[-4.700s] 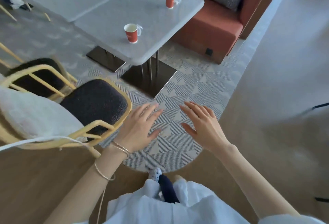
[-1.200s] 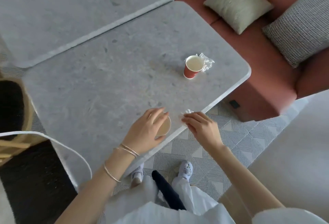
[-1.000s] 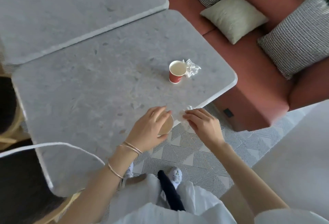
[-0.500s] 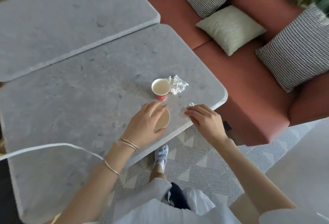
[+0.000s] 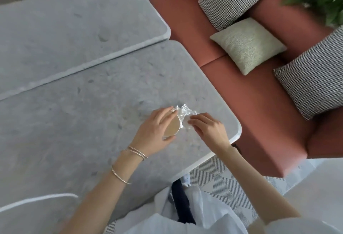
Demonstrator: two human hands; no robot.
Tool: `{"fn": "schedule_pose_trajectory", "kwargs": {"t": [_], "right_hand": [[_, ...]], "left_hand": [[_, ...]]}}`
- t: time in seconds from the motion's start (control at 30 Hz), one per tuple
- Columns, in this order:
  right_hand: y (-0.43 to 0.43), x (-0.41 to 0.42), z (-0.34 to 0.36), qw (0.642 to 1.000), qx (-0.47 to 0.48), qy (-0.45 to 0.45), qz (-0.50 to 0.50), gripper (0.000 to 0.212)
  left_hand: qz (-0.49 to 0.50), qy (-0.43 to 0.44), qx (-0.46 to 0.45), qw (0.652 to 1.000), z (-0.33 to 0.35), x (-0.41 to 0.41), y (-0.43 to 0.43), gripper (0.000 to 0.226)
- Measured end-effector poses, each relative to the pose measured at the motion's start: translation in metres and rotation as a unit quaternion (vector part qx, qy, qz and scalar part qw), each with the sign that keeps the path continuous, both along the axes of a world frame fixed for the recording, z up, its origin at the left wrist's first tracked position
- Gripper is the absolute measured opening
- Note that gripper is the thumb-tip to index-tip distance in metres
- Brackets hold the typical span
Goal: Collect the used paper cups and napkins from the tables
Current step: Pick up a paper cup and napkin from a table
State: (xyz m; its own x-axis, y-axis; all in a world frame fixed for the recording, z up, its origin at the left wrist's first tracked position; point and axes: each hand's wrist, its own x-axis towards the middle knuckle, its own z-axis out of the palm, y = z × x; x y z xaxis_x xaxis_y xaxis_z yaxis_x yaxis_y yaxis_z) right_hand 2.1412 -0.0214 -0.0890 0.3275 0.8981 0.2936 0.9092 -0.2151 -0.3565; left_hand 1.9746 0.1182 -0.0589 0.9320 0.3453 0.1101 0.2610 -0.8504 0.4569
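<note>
Hands over table, left (image 5: 155, 131) gripping cup (image 5: 171, 127)

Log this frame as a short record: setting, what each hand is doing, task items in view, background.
setting: two grey stone-look tables side by side, beside a terracotta sofa
left hand: left hand gripping a paper cup from above, over the near table
right hand: right hand pinching a white napkin near the table corner
other items: crumpled shiny wrapper on the table just beyond the cup
second cup: none visible apart from the held one
background: two houndstooth cushions, one cream cushion, plant at top right
</note>
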Motion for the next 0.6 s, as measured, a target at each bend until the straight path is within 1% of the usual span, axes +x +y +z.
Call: {"fn": "schedule_pose_trajectory", "kwargs": {"t": [0.33,0.5,0.6], "right_hand": [[0.041,0.042,-0.046,0.997,-0.042,0.025,0.054,0.015],[0.062,0.044,-0.076,0.995,-0.045,0.037,0.083,0.018],[0.067,0.042,-0.094,0.993,-0.055,0.038,0.101,0.018]], "left_hand": [[0.044,0.082,-0.045,0.995,-0.044,0.026,0.011,0.072],[0.089,0.093,-0.066,0.990,-0.063,0.019,0.012,0.071],[0.102,0.085,-0.074,0.988,-0.070,0.014,0.012,0.071]]}}
